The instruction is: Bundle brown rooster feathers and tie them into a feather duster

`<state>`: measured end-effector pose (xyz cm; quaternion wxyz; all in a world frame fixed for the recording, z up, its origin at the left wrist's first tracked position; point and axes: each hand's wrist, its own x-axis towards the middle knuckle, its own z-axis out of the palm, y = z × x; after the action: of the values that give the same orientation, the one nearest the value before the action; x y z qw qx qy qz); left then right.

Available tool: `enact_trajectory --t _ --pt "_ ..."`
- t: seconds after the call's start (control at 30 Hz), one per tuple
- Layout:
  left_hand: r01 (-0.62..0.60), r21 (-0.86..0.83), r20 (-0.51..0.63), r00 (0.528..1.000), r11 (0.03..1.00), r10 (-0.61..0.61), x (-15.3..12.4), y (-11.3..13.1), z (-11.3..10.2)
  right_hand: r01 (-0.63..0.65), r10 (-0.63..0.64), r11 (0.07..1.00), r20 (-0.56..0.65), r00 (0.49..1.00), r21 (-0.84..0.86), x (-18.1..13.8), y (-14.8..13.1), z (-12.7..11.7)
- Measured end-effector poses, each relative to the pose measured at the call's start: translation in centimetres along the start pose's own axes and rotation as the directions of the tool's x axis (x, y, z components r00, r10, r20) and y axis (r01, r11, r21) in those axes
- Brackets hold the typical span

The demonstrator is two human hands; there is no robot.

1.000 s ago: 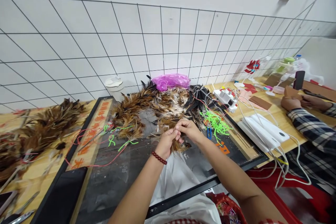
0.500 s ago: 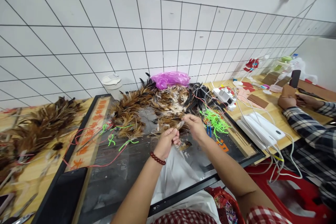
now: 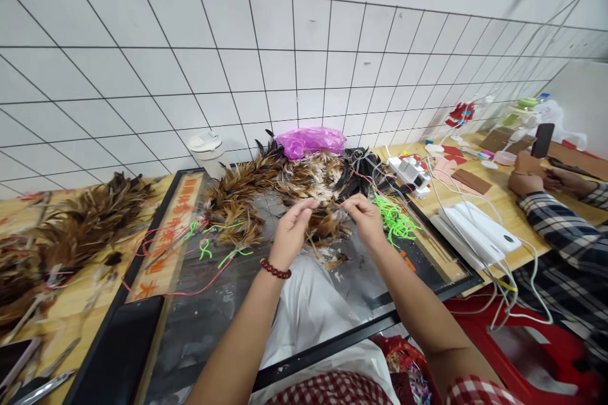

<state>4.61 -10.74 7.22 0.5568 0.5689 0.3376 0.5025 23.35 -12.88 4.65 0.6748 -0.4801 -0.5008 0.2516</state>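
Note:
My left hand (image 3: 291,233), with a string of dark red beads (image 3: 275,269) at its wrist, is raised over the framed panel, thumb and fingertips pressed together. Across a small gap, my right hand (image 3: 365,218) pinches its thumb and forefinger too. Whatever either pinch holds is too small to make out. Behind and below the fingers lies a loose pile of brown and white feathers (image 3: 311,180). Near my right hand is a tangle of bright green cord (image 3: 395,218). A bound brown feather garland (image 3: 240,193) curves to the left of my left hand.
A pink plastic bag (image 3: 311,141) and a lidded white cup (image 3: 208,153) stand against the tiled wall. More brown feathers (image 3: 90,218) lie at left, beside a black phone (image 3: 126,345). At right are a power strip (image 3: 409,174), white devices with cables (image 3: 477,234) and another person's hands (image 3: 525,180).
My hands have drawn apart, the left going left and up, the right moving slightly right. The pale feather tuft that was between them no longer shows there.

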Motion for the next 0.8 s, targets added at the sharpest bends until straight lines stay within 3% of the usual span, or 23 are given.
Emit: enact_trajectory --t 0.13,0.23,0.33,0.43,0.5,0.57,0.63,0.67,0.73,0.8 --pt "-0.061 0.14 0.228 0.973 0.988 0.028 0.6 -0.1 2.9 0.004 -0.008 0.999 0.077 0.997 0.043 -1.0 -0.1 1.2" --pt "0.012 0.109 0.302 0.952 0.994 -0.044 1.2 -0.8 3.9 -0.022 0.018 0.995 0.04 0.999 0.1 -1.0 0.2 1.4" --pt "0.137 0.087 0.353 0.922 0.987 -0.159 2.2 -1.3 3.9 -0.018 0.02 0.991 -0.011 1.0 0.133 -1.0 0.5 1.7" --pt "0.172 0.168 0.42 0.878 0.971 -0.228 3.2 -1.4 3.2 -0.038 0.034 0.99 0.031 0.999 0.139 -0.8 0.4 1.8" --pt "0.138 0.204 0.399 0.892 0.969 -0.211 3.6 -1.1 2.5 -0.014 0.011 0.998 0.043 0.999 0.055 -0.2 0.2 0.7" --pt "0.098 0.211 0.343 0.925 0.973 -0.167 3.8 -0.6 1.8 0.038 -0.039 0.989 -0.008 0.999 -0.145 1.0 0.1 -1.6" --pt "0.071 0.197 0.287 0.949 0.978 -0.127 3.9 -0.1 1.0 0.012 -0.051 0.902 -0.08 0.995 -0.432 2.7 0.3 -4.7" --pt "0.066 0.183 0.263 0.958 0.981 -0.114 3.9 0.2 0.7 -0.054 0.0 0.809 -0.092 0.996 -0.585 3.6 0.5 -6.2" --pt "0.073 0.132 0.202 0.974 0.989 -0.099 3.9 0.6 0.2 -0.212 0.149 0.544 -0.155 0.977 -0.812 5.3 1.2 -8.5" --pt "0.094 0.058 0.139 0.985 0.994 -0.101 4.0 0.8 0.0 -0.306 0.258 0.316 -0.229 0.939 -0.898 6.5 2.3 -9.5"
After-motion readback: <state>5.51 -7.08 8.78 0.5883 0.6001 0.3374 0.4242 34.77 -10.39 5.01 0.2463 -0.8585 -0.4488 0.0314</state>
